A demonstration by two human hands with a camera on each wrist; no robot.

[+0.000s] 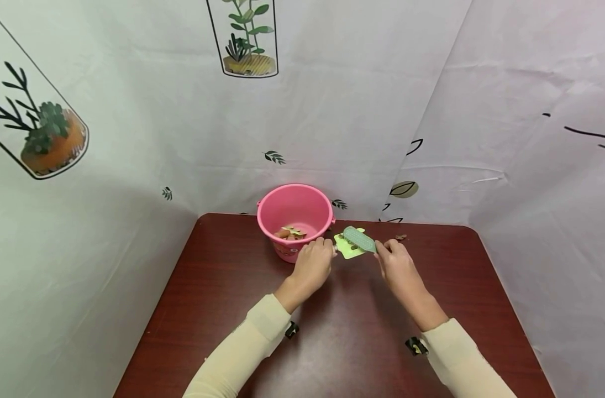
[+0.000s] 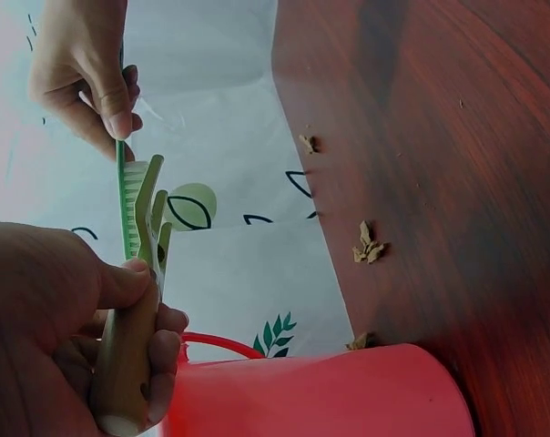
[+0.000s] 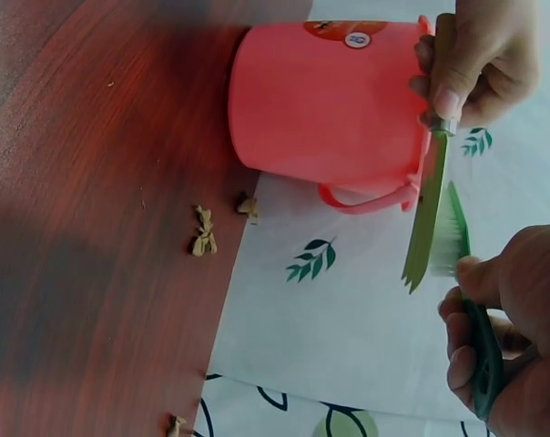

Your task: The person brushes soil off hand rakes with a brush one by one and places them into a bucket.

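Observation:
My left hand (image 1: 314,262) grips the wooden handle (image 2: 127,360) of a small hand fork with a flat light-green head (image 1: 350,254) and a toothed end. In my right hand (image 1: 399,271) is a green brush (image 1: 358,239) with pale bristles, held by its dark green handle (image 3: 484,360). The brush head lies over the fork head in the head view, bristles facing it; whether they touch, I cannot tell. Both tools are above the table, just right of a pink bucket (image 1: 284,252). Inside the bucket are leaf bits (image 1: 295,230) and brownish-orange pieces (image 1: 282,234).
Several dry brown leaf bits lie along the back of the dark red table (image 1: 222,287), among them a clump (image 3: 203,232) near the bucket and a bit (image 1: 400,237) farther right. A patterned white cloth (image 1: 352,121) hangs behind and at both sides.

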